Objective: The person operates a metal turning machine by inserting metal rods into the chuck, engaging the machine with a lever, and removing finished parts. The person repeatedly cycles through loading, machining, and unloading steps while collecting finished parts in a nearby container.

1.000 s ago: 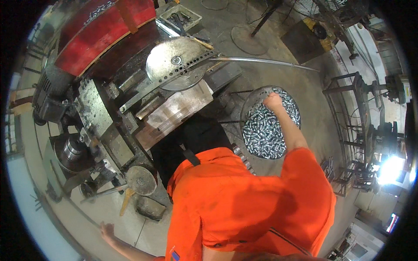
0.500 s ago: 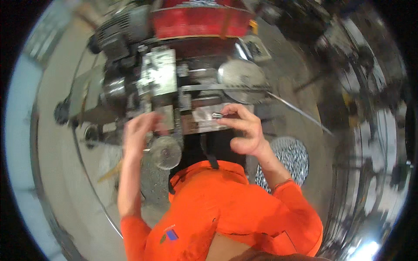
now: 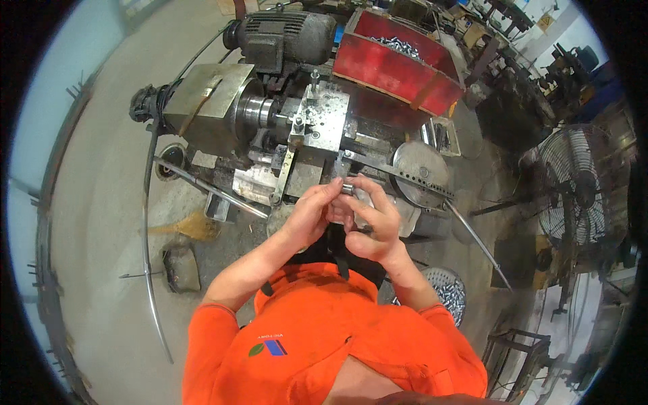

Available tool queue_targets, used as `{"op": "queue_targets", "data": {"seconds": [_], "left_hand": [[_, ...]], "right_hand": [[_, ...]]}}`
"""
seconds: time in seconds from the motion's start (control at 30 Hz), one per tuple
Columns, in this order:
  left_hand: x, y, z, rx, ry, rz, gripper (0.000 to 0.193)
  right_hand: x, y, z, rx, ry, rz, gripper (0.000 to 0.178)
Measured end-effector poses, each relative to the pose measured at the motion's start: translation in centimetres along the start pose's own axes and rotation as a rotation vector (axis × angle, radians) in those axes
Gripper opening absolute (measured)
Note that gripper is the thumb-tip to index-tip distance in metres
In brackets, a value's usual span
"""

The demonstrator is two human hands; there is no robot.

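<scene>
A small shiny metal cylinder (image 3: 347, 189) is held between my two hands in front of the machine. My right hand (image 3: 378, 219) pinches it between thumb and fingers. My left hand (image 3: 312, 212) meets it from the other side, its fingers closed at the piece's left end. Just beyond the hands stands the oily machine, with a flat metal block (image 3: 331, 118), a round spindle (image 3: 258, 111) and a long lever (image 3: 286, 169) with a bolted pivot. The fingers hide part of the cylinder.
A perforated metal bar (image 3: 398, 172) juts right past a round metal plate (image 3: 420, 162). Behind are an electric motor (image 3: 287, 37) and a red bin (image 3: 381, 71) of small metal parts. More parts fill a basket (image 3: 453, 278) low right. A fan (image 3: 574, 189) stands farther right.
My left hand has moved right from the machine's lever side to join my right hand at the metal cylinder. The view has turned, so the machine appears shifted and tilted.
</scene>
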State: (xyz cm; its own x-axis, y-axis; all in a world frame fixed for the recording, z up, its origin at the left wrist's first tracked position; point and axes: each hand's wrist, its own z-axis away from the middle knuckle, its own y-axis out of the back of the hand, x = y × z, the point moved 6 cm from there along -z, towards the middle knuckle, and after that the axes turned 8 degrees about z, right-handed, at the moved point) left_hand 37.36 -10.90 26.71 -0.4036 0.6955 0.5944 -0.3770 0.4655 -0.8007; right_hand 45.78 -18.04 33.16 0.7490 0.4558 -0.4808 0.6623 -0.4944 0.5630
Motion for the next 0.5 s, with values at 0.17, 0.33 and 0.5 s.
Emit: {"op": "queue_targets", "data": {"seconds": [0.17,0.33,0.5], "left_hand": [[2.8,0.3,0.3,0.068,-0.326,-0.756,0.042],[6.3,-0.4,1.1,0.030,-0.393,-1.385,0.040],[10.4,1.7,3.5,0.116,-0.377,-1.375,0.028]], "right_hand": [[-0.3,-0.5,-0.8,-0.093,0.062,0.087,0.039],[0.0,-2.0,-2.2,-0.278,0.099,0.114,0.030],[0.0,-4.7,-5.8,-0.360,0.262,0.052,0.029]]}}
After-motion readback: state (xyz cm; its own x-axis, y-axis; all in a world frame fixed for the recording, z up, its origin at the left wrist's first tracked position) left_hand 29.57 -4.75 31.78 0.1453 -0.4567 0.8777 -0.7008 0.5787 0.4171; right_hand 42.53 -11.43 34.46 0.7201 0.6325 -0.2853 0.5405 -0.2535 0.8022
